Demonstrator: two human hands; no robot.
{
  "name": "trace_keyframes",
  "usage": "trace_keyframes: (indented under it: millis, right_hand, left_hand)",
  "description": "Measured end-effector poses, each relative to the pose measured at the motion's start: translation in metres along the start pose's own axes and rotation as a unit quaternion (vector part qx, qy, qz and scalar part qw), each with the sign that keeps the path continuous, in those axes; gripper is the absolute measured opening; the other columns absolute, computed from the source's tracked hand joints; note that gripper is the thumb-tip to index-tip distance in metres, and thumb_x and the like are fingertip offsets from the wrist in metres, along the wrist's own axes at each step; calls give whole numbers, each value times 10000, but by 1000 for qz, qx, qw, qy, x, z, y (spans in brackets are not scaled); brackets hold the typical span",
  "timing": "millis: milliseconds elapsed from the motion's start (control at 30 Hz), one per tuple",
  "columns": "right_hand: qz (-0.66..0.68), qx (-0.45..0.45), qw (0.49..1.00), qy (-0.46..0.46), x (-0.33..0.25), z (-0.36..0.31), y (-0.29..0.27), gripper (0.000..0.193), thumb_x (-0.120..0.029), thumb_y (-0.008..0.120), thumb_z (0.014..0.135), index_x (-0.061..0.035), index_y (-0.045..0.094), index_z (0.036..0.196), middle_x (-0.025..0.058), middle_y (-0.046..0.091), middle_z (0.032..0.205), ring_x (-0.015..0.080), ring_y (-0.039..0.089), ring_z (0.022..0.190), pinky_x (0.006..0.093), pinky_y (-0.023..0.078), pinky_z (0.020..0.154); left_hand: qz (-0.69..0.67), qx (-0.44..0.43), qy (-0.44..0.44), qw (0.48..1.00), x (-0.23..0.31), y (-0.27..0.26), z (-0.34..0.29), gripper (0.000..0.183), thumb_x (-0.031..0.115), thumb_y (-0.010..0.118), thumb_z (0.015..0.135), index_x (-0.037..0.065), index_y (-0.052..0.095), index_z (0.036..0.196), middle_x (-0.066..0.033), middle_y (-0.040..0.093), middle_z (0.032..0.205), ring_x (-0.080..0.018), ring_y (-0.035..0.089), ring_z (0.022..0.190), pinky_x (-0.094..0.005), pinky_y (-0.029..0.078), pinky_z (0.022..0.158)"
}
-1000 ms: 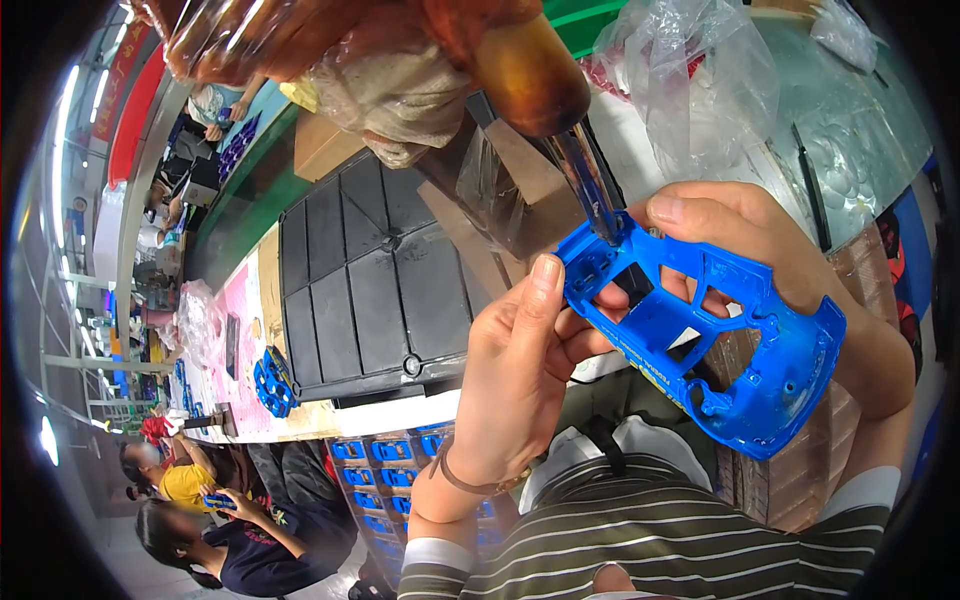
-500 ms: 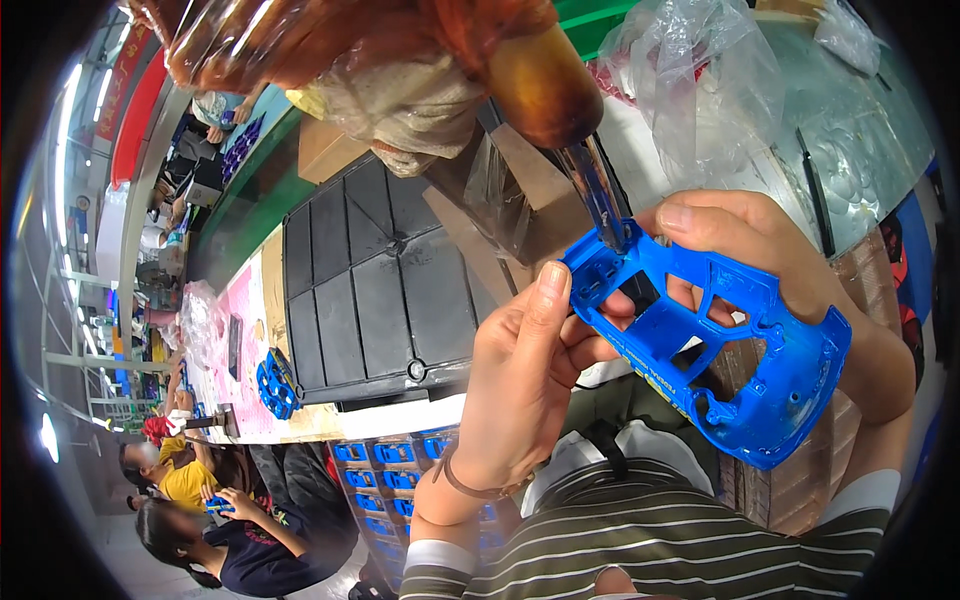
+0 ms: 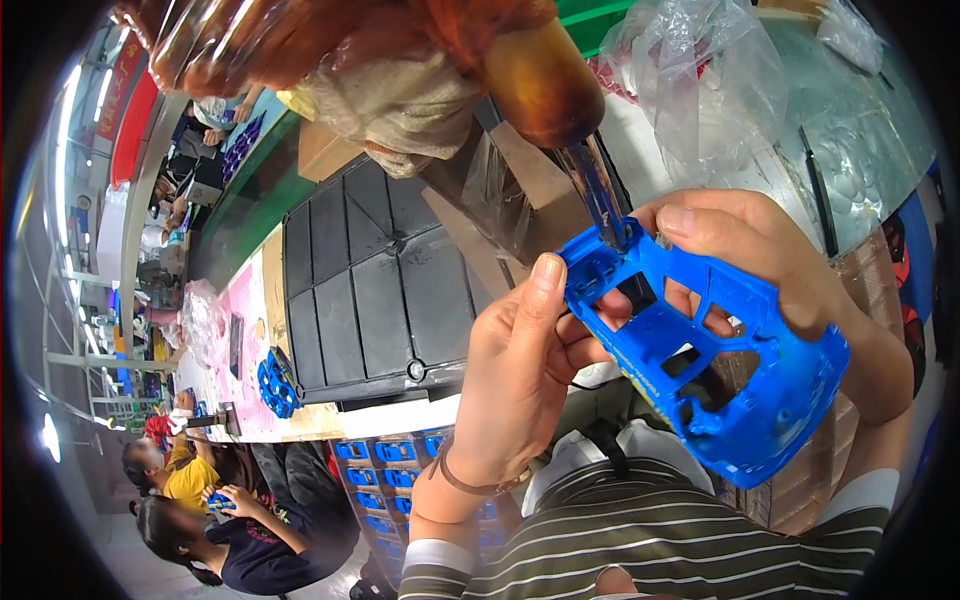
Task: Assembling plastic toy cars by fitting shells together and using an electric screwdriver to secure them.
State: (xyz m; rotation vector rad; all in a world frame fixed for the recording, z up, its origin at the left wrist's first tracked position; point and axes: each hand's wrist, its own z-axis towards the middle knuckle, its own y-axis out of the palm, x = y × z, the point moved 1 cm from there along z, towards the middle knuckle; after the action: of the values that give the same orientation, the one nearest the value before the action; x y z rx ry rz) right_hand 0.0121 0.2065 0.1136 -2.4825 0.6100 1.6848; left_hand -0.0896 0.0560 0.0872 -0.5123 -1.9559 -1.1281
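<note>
A blue plastic toy car body shell (image 3: 655, 335) is held up in front of me, its hollow inside facing upward. My left hand (image 3: 510, 375) grips its left end, thumb on the rim and fingers underneath. My right hand (image 3: 775, 245) is closed on the far edge, with fingertips showing through the window openings. From above, a dark metal rod (image 3: 592, 190) reaches down, its tip at the inside of the shell's left end; I cannot tell how firmly it touches. The rod comes out of an amber-brown cylinder (image 3: 545, 85) wrapped in cloth and clear film.
An upturned black crate (image 3: 375, 280) lies left of my hands, with another blue shell (image 3: 275, 382) beyond it. Below the bench edge, several blue shells (image 3: 395, 452) sit in a tray. A black pen-like tool (image 3: 818, 190) and a clear bag (image 3: 700, 80) lie at right. Co-workers (image 3: 190, 530) sit at left.
The shell has tilted a little, its right end dropping slightly and its lettered side turning from view. My left thumb has shifted slightly left and up. The rod has barely moved.
</note>
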Motion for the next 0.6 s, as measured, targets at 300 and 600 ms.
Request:
trace_keyframes:
  millis: [300,600]
  right_hand:
    - [72,21,997,-35,31,2,-11,312,-304,543,871,-1,587,935,33,616,789,38,522,603,172,408,513]
    - [90,26,993,-78,45,-32,-1,355,-323,571,858,-1,548,1005,55,623,826,83,596,667,202,481,562]
  left_hand:
    - [-9,-59,-55,997,-7,-1,3,380,303,366,965,-30,497,1091,-98,582,992,-185,615,844,-292,523,763]
    - [-4,-59,-66,996,-22,8,-20,374,311,380,958,-19,494,1092,-95,586,996,-187,617,821,-302,517,764]
